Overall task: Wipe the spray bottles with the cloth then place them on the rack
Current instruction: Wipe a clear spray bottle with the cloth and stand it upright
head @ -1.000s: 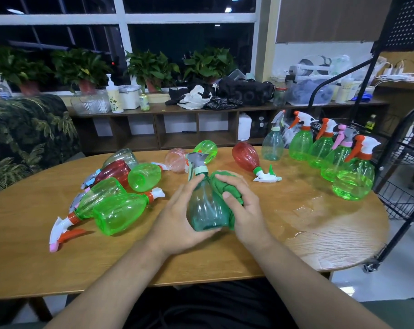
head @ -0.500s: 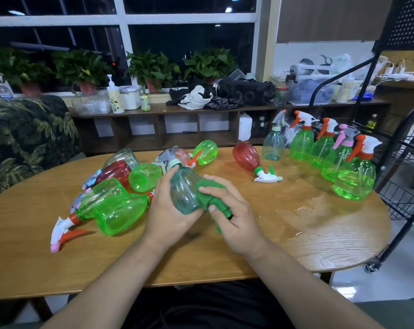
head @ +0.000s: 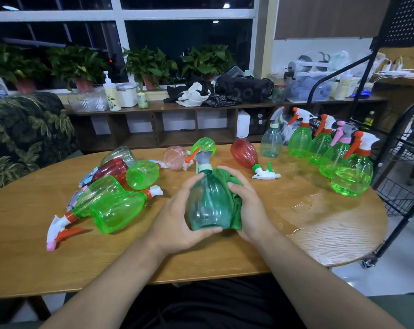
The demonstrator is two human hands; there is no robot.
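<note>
Head view showed the left hand (head: 175,222) gripping a teal spray bottle (head: 207,203) while the right hand (head: 247,205) pressed a green cloth (head: 227,180) around it above the bench (head: 35,257).

Lit brightly and evenly from overhead. Caught ceiling-lamp reflections (head: 226,5) in the black window (head: 189,41) at 12 o'clock. Glared whitish off a wet patch (head: 305,207) on the worktop (head: 225,260) at 3 o'clock. Threw only soft, short shadows beneath the lying bottles (head: 117,211) at 9 o'clock. Bowed the worktop rim and the rack (head: 405,20) uprights toward the edges. Softened slightly at the corners; sharp at centre.
</note>
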